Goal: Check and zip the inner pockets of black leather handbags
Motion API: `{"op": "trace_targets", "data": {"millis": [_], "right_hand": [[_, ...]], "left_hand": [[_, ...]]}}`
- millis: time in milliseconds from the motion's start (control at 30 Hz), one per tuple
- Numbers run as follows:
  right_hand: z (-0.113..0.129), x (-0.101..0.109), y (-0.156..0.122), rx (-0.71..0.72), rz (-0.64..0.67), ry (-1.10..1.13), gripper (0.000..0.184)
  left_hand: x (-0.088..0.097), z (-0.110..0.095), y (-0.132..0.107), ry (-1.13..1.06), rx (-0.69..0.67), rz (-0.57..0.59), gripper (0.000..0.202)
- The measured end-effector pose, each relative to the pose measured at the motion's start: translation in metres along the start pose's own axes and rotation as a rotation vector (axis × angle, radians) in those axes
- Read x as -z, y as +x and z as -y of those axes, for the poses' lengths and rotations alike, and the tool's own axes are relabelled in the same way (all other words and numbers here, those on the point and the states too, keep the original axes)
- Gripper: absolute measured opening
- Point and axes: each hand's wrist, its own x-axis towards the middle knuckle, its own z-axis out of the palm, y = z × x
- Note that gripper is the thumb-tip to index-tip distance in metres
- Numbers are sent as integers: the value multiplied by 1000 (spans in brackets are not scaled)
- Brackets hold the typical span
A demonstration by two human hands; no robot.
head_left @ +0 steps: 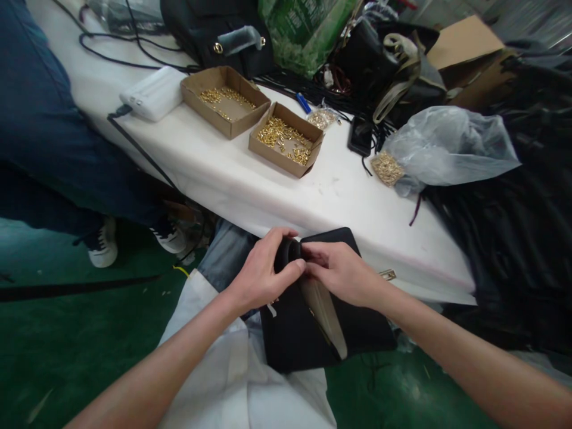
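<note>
A black bag (pixel 295 336) lies across my lap against the table's front edge, its tan lining (pixel 325 310) showing along the opening. My left hand (pixel 266 274) is closed around a dark folded part at the upper end of the bag, thumb on the near side. My right hand (pixel 342 271) meets it there from the other side, its fingers pinched on the bag's edge by the lining. Any small piece between the right fingertips is hidden. A gold-coloured metal fitting (pixel 388 274) shows just beyond my right wrist.
On the white table (pixel 214 173) stand two cardboard trays, a left one (pixel 214 122) and a right one (pixel 272 156), holding small gold-coloured hardware. Nearby are a phone (pixel 360 136), a plastic bag (pixel 451 146) of metal pieces and a white device (pixel 154 93). Another person's legs (pixel 58 137) are at left.
</note>
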Motion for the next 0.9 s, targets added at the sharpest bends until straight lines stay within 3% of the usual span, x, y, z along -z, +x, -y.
{"op": "trace_targets", "data": {"millis": [133, 333, 367, 500, 533, 600, 800, 900], "right_hand": [[-10, -1, 7, 134, -126, -475, 26], [-19, 8, 11, 295, -258, -742, 28], [-19, 13, 12, 400, -251, -812, 28], [-15, 32, 22, 1062, -147, -1062, 23], [-14, 35, 27, 1137, -126, -1073, 22], [-11, 39, 37, 1126, -83, -1083, 23], [-2, 37, 54, 902, 192, -1158, 20], [16, 33, 49, 756, 254, -1200, 23]], "left_hand": [[0, 1, -1, -24, -9, 5, 47], [-6, 4, -1, -7, -11, 6, 57], [-6, 5, -1, -12, -17, 6, 58], [-4, 11, -2, -71, -56, 14, 58], [-3, 13, -3, -102, -62, 21, 58], [-1, 18, -5, -178, -61, 47, 57], [1, 28, -6, -377, -11, 46, 72], [17, 24, 5, -425, 80, 95, 82]]}}
